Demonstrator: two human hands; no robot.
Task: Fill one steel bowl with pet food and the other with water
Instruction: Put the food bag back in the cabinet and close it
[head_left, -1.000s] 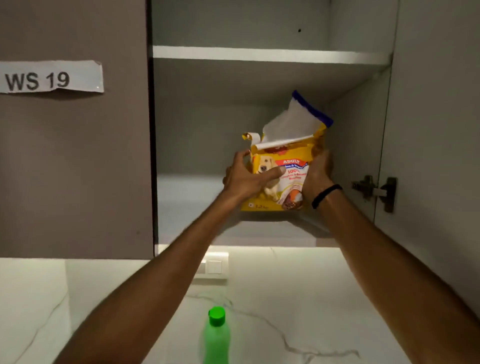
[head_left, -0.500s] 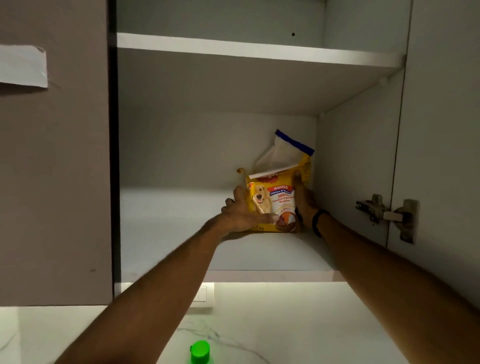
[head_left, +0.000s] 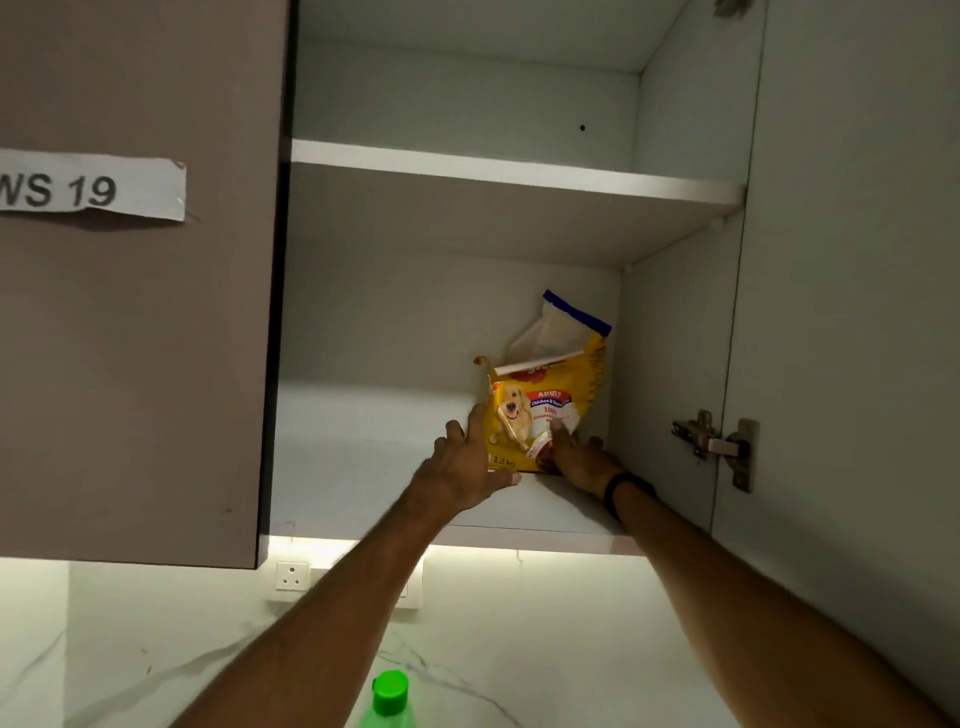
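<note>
The yellow pet food bag (head_left: 540, 410), with a dog picture and a torn-open white and blue top, stands on the lower cabinet shelf (head_left: 358, 467), leaning towards the right wall. My left hand (head_left: 467, 467) lies against the bag's lower left edge with fingers spread. My right hand (head_left: 582, 460) rests at its lower right corner, one finger on the front. Neither hand wraps around the bag. No steel bowl is in view. A green-capped bottle (head_left: 388, 693) shows at the bottom edge.
The cabinet's right door (head_left: 857, 312) hangs open, its hinge (head_left: 717, 447) close to my right wrist. The left door (head_left: 130, 338) is shut and carries a "WS 19" label (head_left: 88, 189). An upper shelf (head_left: 519, 174) sits above. A wall socket (head_left: 292, 576) is below the cabinet.
The bag went from being held in the air by both hands to standing deep on the lower shelf. Both hands loosened and slid down to its base.
</note>
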